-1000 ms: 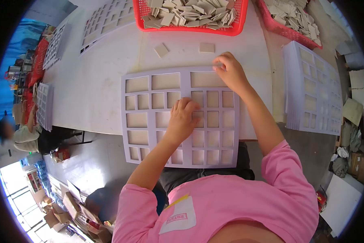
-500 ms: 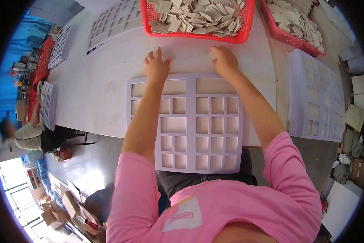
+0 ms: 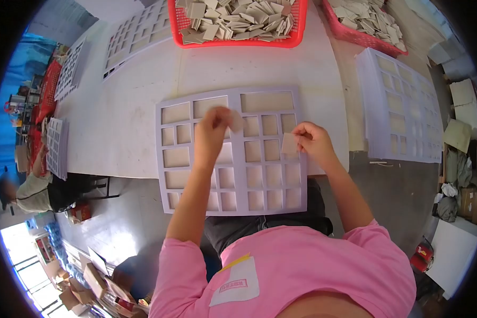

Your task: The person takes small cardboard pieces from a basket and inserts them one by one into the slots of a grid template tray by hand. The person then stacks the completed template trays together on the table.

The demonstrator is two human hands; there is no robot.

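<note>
A white panel [image 3: 239, 180] with several rectangular openings lies in front of me, its near edge reaching over the table edge at my lap. Beige board shows in many of the openings. My left hand [image 3: 213, 127] is over the panel's upper middle, fingers pinched on a small beige card piece [image 3: 236, 123] that is blurred by motion. Near the panel's right edge, my right hand [image 3: 313, 141] grips a square beige card piece [image 3: 290, 143] between thumb and fingers, held over the right-hand column of openings.
A red basket [image 3: 238, 44] heaped with beige card pieces stands at the table's far side. Another red basket [image 3: 368, 42] is to its right. Stacked white panels [image 3: 363, 100] sit at the right, with more panels [image 3: 108, 63] at the left. A person [image 3: 34, 193] works at far left.
Both hands have come back from near the basket to over the panel, each with a card piece. The camera view has shifted slightly.
</note>
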